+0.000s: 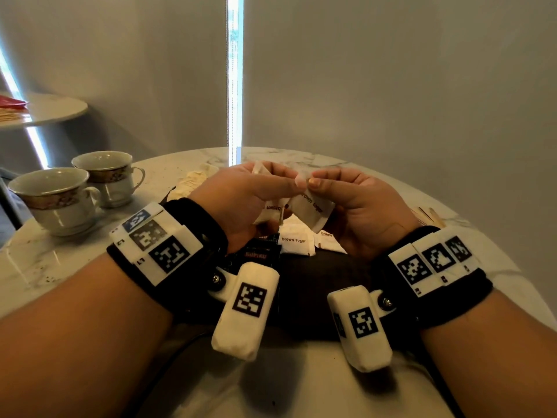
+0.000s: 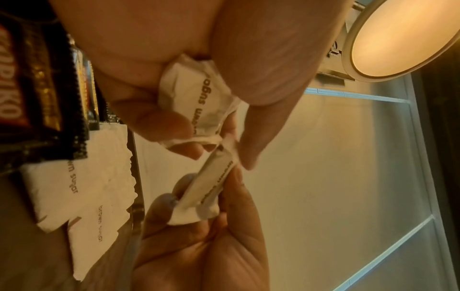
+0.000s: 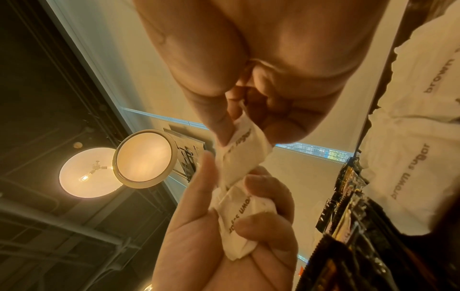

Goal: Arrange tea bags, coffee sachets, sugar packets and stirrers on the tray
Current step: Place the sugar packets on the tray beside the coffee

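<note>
Sugar packets (image 1: 297,208), two joined white ones, are pinched between both hands above the tabletop (image 1: 346,167). One is clenched in the left hand (image 1: 241,194), the other in the right hand (image 1: 355,200). More packets (image 1: 297,241) and coffee sachets (image 1: 257,251) are laid on the dark tray (image 1: 325,285) below.

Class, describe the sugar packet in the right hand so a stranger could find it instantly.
Start at the round white marble table, then the dark tray. Above it, the right hand pinches a white paper "brown sugar" packet, joined to another in the left hand. Unlike the flat packets below, it's lifted and crumpled.
</note>
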`<state>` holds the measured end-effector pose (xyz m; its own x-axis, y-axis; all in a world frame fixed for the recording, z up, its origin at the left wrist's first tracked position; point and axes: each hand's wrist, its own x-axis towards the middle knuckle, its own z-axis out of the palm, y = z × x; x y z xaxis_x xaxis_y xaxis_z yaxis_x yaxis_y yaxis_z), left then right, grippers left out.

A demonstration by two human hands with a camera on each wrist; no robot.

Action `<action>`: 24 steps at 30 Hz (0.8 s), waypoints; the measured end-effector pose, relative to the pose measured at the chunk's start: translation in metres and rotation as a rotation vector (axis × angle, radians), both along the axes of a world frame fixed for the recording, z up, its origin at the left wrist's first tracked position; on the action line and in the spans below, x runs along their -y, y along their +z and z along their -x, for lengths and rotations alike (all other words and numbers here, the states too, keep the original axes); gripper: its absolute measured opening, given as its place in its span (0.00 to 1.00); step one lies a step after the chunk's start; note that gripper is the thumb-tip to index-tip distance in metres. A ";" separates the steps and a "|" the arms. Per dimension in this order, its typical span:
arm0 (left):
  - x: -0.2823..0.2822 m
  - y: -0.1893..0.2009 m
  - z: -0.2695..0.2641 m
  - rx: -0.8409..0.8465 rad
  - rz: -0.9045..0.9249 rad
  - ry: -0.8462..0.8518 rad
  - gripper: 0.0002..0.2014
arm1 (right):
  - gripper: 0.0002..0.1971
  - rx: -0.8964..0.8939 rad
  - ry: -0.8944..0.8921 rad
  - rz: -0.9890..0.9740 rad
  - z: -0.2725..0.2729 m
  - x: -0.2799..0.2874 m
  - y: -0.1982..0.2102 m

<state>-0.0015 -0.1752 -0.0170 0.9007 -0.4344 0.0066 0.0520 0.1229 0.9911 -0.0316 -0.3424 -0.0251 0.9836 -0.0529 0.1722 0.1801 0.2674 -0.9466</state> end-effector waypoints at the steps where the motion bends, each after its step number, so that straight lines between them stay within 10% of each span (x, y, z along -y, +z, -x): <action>1: 0.000 0.000 0.000 0.008 -0.017 0.019 0.07 | 0.04 0.004 0.008 0.004 0.001 0.000 0.001; 24: 0.000 -0.002 -0.006 0.037 -0.012 0.079 0.07 | 0.10 0.036 -0.099 0.289 0.002 0.000 -0.002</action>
<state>0.0047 -0.1754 -0.0194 0.9313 -0.3626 0.0360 0.0056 0.1129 0.9936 -0.0335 -0.3428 -0.0269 0.9691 -0.0920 0.2291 0.2270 -0.0326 -0.9734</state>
